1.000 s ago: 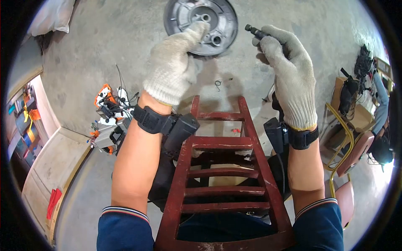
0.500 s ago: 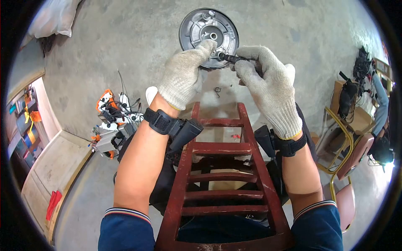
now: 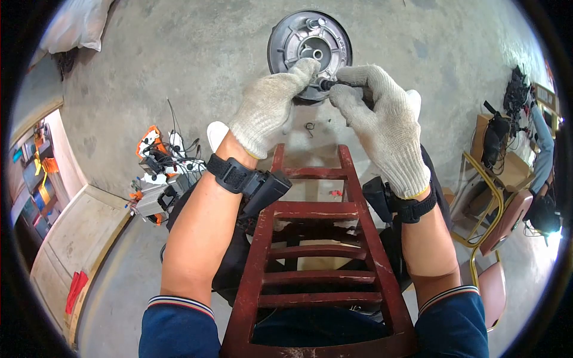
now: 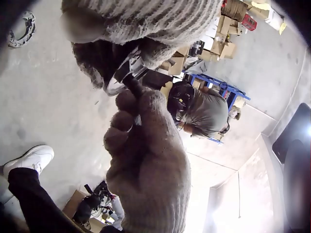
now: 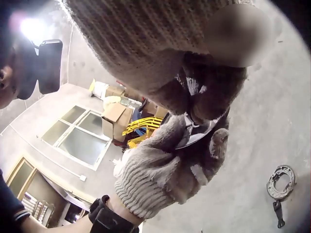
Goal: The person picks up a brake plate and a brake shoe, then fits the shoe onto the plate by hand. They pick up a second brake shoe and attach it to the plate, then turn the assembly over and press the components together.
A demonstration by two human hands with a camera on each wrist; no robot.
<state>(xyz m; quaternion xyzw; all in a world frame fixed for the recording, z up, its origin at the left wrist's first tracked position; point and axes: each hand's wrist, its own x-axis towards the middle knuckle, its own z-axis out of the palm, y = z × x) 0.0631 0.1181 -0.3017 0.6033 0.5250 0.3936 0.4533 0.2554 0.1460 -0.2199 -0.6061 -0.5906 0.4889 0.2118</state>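
My left hand (image 3: 267,110) is curling its fingers round the lower rim of the plate (image 3: 298,36), gripping it. My right hand (image 3: 382,119) is clenching its fingers on a dark tool (image 3: 327,85), whose tip is touching the plate just beside the left fingertips. I am holding both over the concrete floor (image 3: 179,59), beyond a red chair (image 3: 310,209).
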